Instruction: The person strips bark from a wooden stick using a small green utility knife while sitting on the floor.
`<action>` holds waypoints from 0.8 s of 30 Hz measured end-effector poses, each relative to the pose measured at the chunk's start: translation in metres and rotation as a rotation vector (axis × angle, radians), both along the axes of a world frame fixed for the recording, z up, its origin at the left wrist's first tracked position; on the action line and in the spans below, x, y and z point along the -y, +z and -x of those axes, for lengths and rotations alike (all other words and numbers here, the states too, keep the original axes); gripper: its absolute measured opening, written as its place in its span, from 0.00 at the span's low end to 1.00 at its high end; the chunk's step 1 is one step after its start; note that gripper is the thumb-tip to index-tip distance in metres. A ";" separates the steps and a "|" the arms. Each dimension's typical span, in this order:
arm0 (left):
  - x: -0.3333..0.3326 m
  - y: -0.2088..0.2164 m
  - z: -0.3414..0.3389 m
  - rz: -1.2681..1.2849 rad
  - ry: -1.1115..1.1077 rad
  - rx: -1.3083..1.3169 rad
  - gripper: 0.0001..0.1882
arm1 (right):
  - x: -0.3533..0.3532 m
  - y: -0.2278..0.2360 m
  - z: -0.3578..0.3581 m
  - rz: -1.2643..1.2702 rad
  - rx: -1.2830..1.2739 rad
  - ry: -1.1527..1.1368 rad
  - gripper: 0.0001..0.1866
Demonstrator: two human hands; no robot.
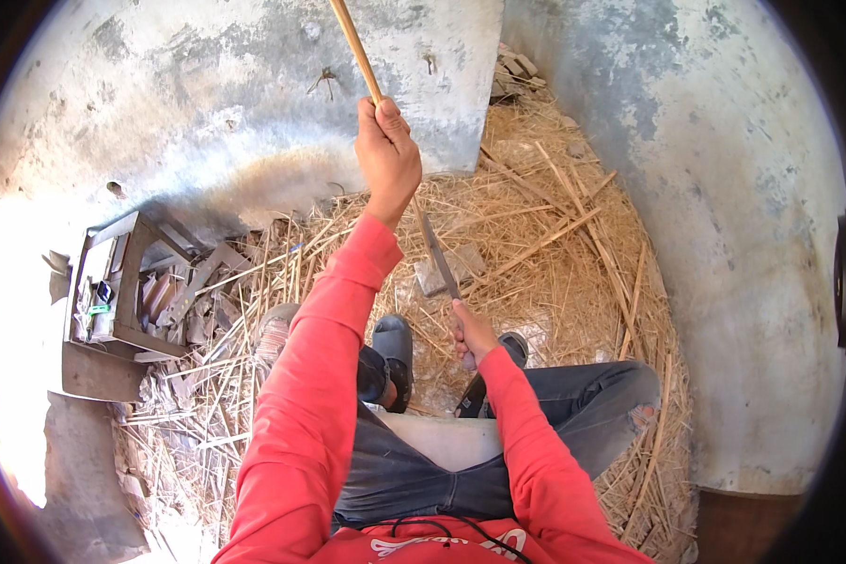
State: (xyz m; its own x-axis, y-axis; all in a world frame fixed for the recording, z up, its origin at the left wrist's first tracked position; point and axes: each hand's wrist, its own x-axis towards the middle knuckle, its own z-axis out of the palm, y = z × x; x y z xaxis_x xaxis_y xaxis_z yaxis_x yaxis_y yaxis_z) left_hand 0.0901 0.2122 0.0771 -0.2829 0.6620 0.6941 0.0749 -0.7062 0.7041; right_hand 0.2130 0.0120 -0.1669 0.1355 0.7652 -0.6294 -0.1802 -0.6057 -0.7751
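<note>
My left hand (388, 155) is raised ahead of me, its fingers wrapped round a light-brown bamboo stick (352, 42). The stick slants up past the top edge of the view. Its thin lower part comes out under my fist, close to the tip of a long knife (439, 256); I cannot tell whether they touch. Lower down, near my knees, my right hand (476, 336) grips that knife by its handle, the dark narrow blade pointing away from me. Below the blade lies a pale block (449, 269) among the shavings.
Straw-like shavings and split strips (545, 235) cover the floor. A small wooden stand (150, 334) at the left carries small items, including a green one. Worn grey walls (696, 188) stand ahead and at the right. My sandalled feet (393, 350) rest between the shavings.
</note>
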 end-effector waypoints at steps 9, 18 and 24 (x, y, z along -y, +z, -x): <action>-0.018 -0.005 -0.023 0.001 0.162 -0.006 0.18 | -0.004 0.058 0.042 -0.677 0.141 -0.292 0.29; -0.023 -0.006 -0.035 -0.035 0.180 -0.025 0.15 | -0.010 0.002 0.010 0.183 -0.286 -0.185 0.28; -0.027 -0.005 -0.051 -0.057 0.178 -0.055 0.14 | -0.002 0.083 0.026 -0.471 -0.047 -0.230 0.25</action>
